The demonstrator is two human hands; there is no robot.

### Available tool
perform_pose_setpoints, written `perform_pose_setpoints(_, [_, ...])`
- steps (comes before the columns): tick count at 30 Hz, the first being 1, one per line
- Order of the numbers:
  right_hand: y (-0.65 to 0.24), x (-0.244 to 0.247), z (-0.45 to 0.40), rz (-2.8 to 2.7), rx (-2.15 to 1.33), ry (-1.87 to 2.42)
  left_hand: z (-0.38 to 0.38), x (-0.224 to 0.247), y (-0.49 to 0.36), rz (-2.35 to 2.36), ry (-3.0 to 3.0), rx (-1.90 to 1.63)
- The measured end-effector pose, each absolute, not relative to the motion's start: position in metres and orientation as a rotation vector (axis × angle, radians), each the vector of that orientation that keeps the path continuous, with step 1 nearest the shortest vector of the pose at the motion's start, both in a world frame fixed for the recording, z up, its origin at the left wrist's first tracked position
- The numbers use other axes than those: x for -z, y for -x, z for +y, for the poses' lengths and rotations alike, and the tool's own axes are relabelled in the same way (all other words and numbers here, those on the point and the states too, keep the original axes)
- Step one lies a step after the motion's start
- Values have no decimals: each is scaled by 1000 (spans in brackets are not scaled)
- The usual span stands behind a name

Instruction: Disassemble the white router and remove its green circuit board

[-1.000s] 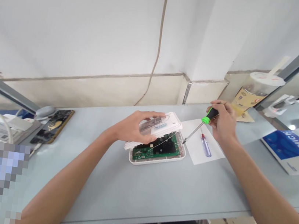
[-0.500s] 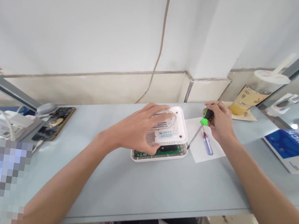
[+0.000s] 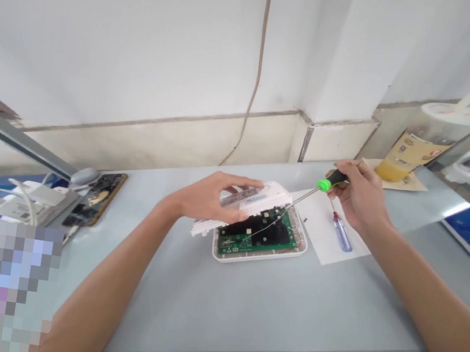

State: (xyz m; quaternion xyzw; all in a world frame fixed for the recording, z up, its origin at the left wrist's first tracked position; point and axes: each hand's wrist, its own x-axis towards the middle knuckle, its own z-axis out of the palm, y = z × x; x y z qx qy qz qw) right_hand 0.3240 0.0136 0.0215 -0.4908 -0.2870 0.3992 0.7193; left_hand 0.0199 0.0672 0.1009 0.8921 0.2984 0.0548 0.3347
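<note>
My left hand (image 3: 218,197) has its fingers gripping the white plastic cover (image 3: 274,192), tilted up above the green circuit board (image 3: 259,237); my right hand (image 3: 361,196) closes on the green-handled screwdriver (image 3: 333,180), tip at the board's corner. The cover looks to want lifting clear.

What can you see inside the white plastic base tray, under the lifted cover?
A green circuit board with a black panel and a thin wire. The cover, held up by the left hand, hides the board's far left corner.
</note>
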Motion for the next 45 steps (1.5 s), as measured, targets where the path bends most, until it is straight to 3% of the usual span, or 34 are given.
perform_pose_setpoints(45, [-320, -29, 7, -710, -825, 1065, 70, -94, -19, 760, -2292, -92])
